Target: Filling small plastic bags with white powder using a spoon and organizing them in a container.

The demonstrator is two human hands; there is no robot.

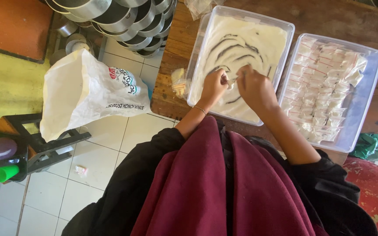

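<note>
Person: seen from above, in a dark red garment over black sleeves, leaning over a wooden tabletop [173, 94]
Left hand [213, 86]: a thin bracelet at the wrist; fingers pinched together over the powder tray, meeting the right hand; whether the grip is shut on something cannot be told, only a small pale bit shows between the two hands
Right hand [254, 87]: just beside the left, fingers curled in a narrow grip at the same spot; what it holds cannot be made out
Powder tray [285, 37]: clear, rectangular, on the tabletop straight ahead; filled with white powder [263, 41] marked by dark curved furrows; both hands hover over its near half
Packet tray [368, 94]: a second clear tray touching the right side of the first; rows of small filled clear packets [324, 78] with red lines
Small bag [179, 82]: clear, at the tabletop edge, left of the powder tray
Sack [82, 94]: large, white, printed; on a dark frame over the tiled floor, far left
Pans [123, 19]: stacked metal, beyond the sack, at the top
</note>
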